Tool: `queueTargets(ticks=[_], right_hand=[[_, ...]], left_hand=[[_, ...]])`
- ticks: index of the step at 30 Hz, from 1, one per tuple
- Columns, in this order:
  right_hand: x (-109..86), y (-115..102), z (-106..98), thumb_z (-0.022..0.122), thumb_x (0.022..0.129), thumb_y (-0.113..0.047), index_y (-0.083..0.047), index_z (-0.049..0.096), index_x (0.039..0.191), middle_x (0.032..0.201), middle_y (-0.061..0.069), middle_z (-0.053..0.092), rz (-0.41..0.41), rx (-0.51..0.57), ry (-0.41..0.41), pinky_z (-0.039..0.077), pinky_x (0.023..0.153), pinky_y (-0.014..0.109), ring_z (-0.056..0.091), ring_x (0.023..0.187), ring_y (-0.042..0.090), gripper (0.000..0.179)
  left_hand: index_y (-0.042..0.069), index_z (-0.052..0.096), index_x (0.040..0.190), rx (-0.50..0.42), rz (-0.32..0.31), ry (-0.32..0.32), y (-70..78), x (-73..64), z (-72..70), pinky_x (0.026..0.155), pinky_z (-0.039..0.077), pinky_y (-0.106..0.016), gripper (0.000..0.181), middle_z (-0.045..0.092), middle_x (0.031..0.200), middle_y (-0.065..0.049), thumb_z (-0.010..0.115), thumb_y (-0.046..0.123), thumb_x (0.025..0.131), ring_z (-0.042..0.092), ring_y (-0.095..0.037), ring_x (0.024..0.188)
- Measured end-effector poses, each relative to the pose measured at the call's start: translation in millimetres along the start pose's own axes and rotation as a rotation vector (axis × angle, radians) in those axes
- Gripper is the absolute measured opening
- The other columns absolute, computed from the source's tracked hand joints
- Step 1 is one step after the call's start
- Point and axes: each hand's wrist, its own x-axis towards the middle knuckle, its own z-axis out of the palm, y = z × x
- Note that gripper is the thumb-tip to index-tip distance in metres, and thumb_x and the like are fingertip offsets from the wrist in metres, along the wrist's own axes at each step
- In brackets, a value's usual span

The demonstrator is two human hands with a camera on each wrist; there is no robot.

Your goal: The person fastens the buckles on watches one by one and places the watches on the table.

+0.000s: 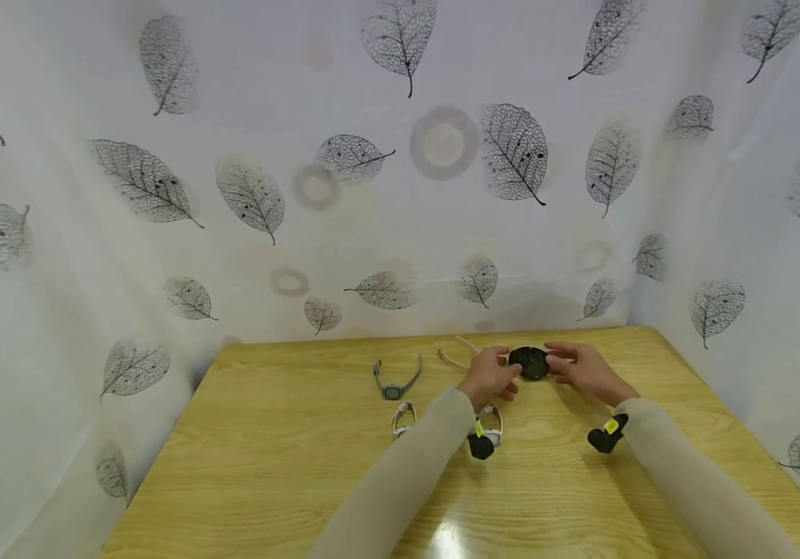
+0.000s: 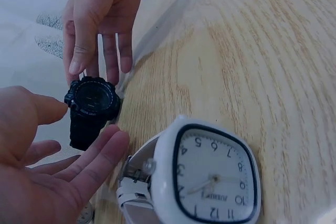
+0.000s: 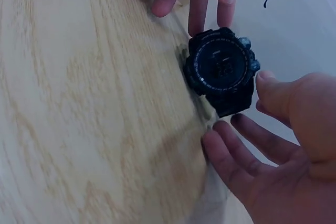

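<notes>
Two sleeved arms reach across a pale wooden worktop (image 1: 232, 466) toward its back edge, right of centre, where a round black watch (image 1: 530, 363) is between both hands. The left hand (image 1: 491, 374) pinches its left side, thumb on the case and fingers extended underneath; the right hand (image 1: 582, 370) holds the opposite side the same way. Gripping only the rim and strap probably steadies the watch while leaving its digital face uncovered. Whether its strap touches the wood cannot be told. Just left of the left hand, near the back edge, a pale strap (image 1: 453, 362) shows. Further left, a grey watch (image 1: 392, 392) lies with strap ends spread toward the back edge. Nearer the front edge are a white watch (image 1: 400, 432) beside the left sleeve and a square white watch (image 2: 216, 174) beneath that arm, its buckled strap seemingly propping the dial up. A leaf-printed sheet (image 1: 246, 101) hangs behind.
</notes>
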Motion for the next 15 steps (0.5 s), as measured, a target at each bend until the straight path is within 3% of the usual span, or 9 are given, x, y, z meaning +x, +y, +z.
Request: queueTargets(ticks=[3,9,15], right_hand=[[-1.3,-8,-1,0.054,0.109,-0.021,0.008,0.040,0.152,0.144,0.038,0.048,-0.014,-0.089,0.035,0.062,0.081,0.043,0.067,0.109,0.044,0.054],[-4.8,-28,0,0.055,0.109,-0.025,0.005,0.047,0.149,0.140,0.034,0.054,-0.076,-0.247,0.128,0.061,0.077,0.049,0.068,0.106,0.046,0.051],[-9.3,-46,4,0.057,0.108,-0.027,0.001,0.051,0.148,0.138,0.032,0.057,-0.103,-0.290,0.175,0.062,0.073,0.046,0.069,0.101,0.044,0.049]], left_hand=[[0.005,0.051,0.150,0.010,0.057,-0.010,1.4,-3.4,-5.5,0.066,0.063,-0.046,0.053,0.060,0.138,-0.021,0.069,0.016,0.101,0.074,-0.036,0.081],[0.009,0.053,0.148,0.052,0.238,-0.021,4.5,-10.9,-20.4,0.065,0.063,-0.047,0.052,0.058,0.138,-0.024,0.067,0.026,0.102,0.074,-0.040,0.086],[0.013,0.055,0.146,0.079,0.317,0.042,4.7,-18.0,-34.0,0.064,0.062,-0.049,0.050,0.060,0.136,-0.022,0.069,0.030,0.101,0.073,-0.042,0.083]])
